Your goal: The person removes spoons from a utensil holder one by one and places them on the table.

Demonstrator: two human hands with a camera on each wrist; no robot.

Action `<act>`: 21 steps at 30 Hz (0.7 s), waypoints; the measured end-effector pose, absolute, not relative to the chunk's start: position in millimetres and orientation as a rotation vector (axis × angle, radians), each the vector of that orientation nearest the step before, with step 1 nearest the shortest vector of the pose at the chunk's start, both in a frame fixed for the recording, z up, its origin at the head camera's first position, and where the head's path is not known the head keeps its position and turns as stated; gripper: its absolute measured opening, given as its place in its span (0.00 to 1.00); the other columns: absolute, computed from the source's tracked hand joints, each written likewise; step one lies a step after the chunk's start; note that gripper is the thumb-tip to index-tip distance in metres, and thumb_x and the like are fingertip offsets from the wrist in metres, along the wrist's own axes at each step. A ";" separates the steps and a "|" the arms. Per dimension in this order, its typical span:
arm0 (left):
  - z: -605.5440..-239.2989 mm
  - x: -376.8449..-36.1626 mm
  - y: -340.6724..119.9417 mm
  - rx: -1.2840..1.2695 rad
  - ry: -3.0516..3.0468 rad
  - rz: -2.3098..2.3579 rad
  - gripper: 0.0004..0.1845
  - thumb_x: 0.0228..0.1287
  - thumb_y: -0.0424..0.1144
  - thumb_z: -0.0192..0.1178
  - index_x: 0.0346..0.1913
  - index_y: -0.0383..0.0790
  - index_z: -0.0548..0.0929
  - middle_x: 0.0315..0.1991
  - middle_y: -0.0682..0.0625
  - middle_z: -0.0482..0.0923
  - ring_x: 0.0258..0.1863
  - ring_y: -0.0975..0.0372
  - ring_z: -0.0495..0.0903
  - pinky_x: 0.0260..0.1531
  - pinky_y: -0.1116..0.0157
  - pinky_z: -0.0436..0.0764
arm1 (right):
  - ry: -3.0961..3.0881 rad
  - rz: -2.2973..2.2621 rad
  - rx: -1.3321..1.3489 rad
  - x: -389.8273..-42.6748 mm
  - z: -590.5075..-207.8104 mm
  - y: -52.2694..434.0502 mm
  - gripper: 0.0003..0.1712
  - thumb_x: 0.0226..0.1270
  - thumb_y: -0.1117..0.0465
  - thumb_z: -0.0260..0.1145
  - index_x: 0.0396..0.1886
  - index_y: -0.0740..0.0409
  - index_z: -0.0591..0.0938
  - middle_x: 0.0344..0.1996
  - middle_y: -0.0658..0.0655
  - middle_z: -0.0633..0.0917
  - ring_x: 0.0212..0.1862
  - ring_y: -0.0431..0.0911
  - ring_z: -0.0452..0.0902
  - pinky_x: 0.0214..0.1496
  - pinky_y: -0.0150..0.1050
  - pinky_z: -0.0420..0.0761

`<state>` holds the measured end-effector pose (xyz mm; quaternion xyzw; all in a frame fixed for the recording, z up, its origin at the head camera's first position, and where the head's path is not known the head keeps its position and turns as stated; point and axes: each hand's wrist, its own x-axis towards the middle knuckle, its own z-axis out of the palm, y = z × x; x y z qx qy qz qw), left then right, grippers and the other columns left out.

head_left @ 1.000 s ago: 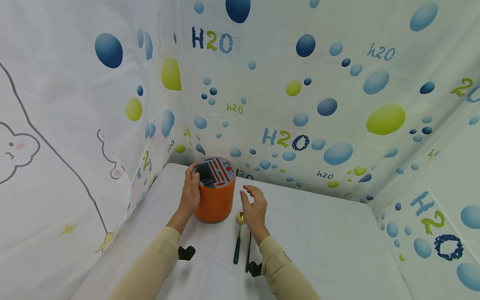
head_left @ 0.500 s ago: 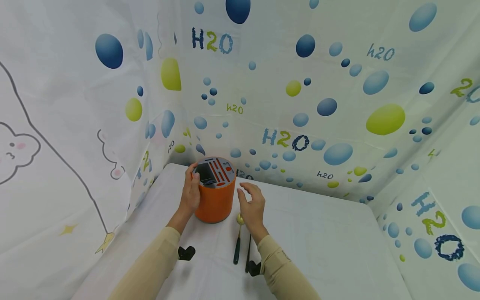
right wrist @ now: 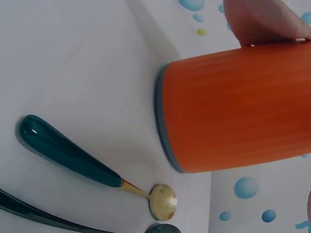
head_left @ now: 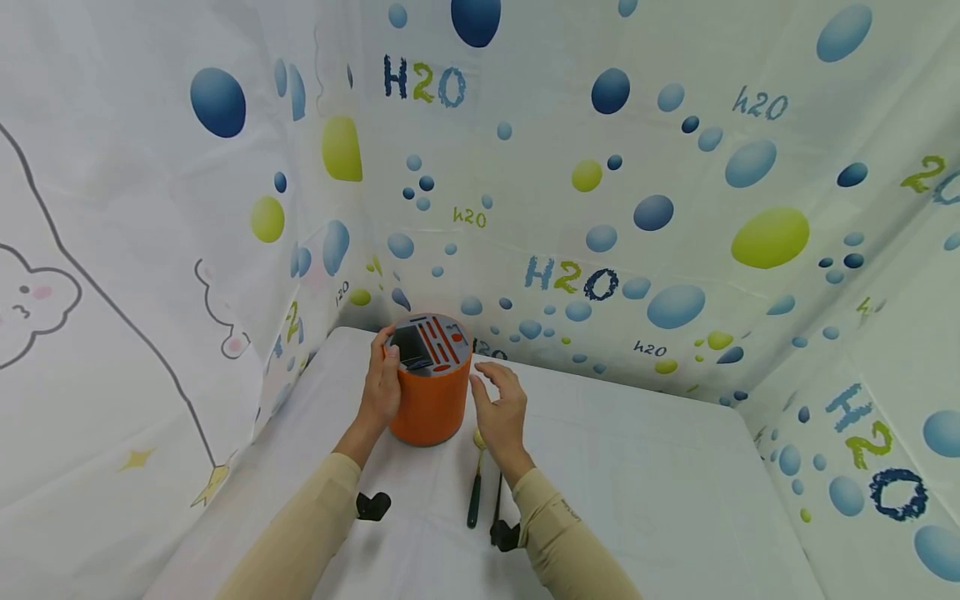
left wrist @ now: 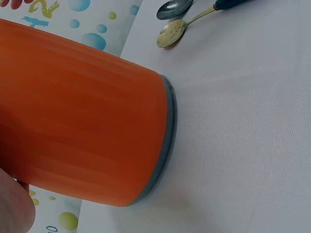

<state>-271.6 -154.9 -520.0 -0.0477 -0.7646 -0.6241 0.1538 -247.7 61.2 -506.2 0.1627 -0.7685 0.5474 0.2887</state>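
An orange cylindrical holder (head_left: 431,398) with a grey slotted top stands upright on the white table (head_left: 637,467) near the back left corner. My left hand (head_left: 382,385) grips its left side, thumb at the top rim. My right hand (head_left: 498,408) hovers with relaxed fingers just right of the holder, holding nothing. The holder fills the left wrist view (left wrist: 82,116) and shows in the right wrist view (right wrist: 238,107). A gold spoon with a dark green handle (head_left: 476,487) lies below my right hand, also seen as the spoon (right wrist: 73,160) and the spoon (left wrist: 187,26).
A second dark-handled utensil (head_left: 497,500) lies beside the spoon. Patterned curtain walls (head_left: 615,192) close in the table at the back, left and right. Small black wrist-camera mounts (head_left: 372,504) show under both forearms.
My right hand has drifted left and slightly away from me, closer to the holder. The left hand and holder have not moved.
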 end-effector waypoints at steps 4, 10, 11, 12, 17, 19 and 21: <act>-509.8 -265.6 -153.5 -0.146 -2.201 -1.815 0.28 0.87 0.47 0.30 0.83 0.49 0.48 0.79 0.38 0.57 0.77 0.44 0.59 0.80 0.40 0.50 | -2.058 1.469 0.433 -246.9 -504.0 60.5 0.13 0.72 0.62 0.70 0.52 0.60 0.88 0.51 0.55 0.89 0.56 0.51 0.82 0.60 0.46 0.83; -481.7 -247.4 -150.0 -0.153 -2.237 -1.815 0.28 0.86 0.43 0.31 0.82 0.40 0.48 0.77 0.35 0.59 0.75 0.43 0.61 0.79 0.40 0.53 | -2.016 1.471 0.473 -246.6 -499.9 57.7 0.12 0.71 0.63 0.71 0.52 0.61 0.88 0.51 0.56 0.88 0.56 0.51 0.83 0.59 0.45 0.83; -481.2 -246.8 -149.9 -0.154 -2.234 -1.815 0.28 0.86 0.43 0.31 0.82 0.40 0.48 0.77 0.35 0.59 0.75 0.43 0.61 0.79 0.40 0.53 | -2.008 1.471 0.480 -246.7 -499.3 57.2 0.12 0.71 0.63 0.71 0.52 0.60 0.88 0.51 0.56 0.88 0.55 0.51 0.83 0.58 0.44 0.83; -480.5 -246.3 -149.6 -0.156 -2.232 -1.816 0.28 0.86 0.43 0.31 0.82 0.40 0.48 0.77 0.34 0.59 0.75 0.43 0.60 0.79 0.40 0.53 | -2.000 1.474 0.486 -246.5 -498.3 56.7 0.12 0.71 0.63 0.71 0.52 0.60 0.88 0.51 0.57 0.88 0.55 0.51 0.83 0.58 0.44 0.83; -481.1 -246.4 -149.5 -0.167 -2.215 -1.822 0.28 0.86 0.42 0.32 0.82 0.39 0.48 0.77 0.34 0.59 0.76 0.44 0.60 0.79 0.39 0.52 | -1.967 1.488 0.514 -245.7 -493.2 53.4 0.12 0.71 0.63 0.71 0.51 0.61 0.89 0.50 0.58 0.89 0.55 0.53 0.83 0.57 0.44 0.83; -482.1 -247.0 -149.7 -0.167 -2.211 -1.830 0.28 0.86 0.43 0.32 0.82 0.40 0.49 0.77 0.35 0.59 0.75 0.44 0.60 0.79 0.39 0.52 | -1.959 1.504 0.531 -244.8 -490.8 51.7 0.12 0.71 0.64 0.71 0.51 0.62 0.89 0.50 0.59 0.89 0.55 0.53 0.83 0.58 0.45 0.82; -483.1 -247.7 -149.9 -0.168 -2.206 -1.838 0.28 0.86 0.43 0.32 0.82 0.40 0.49 0.78 0.35 0.59 0.75 0.43 0.60 0.79 0.39 0.52 | -1.964 1.509 0.544 -243.9 -488.9 50.0 0.12 0.71 0.64 0.71 0.51 0.63 0.89 0.50 0.59 0.89 0.56 0.53 0.82 0.60 0.44 0.82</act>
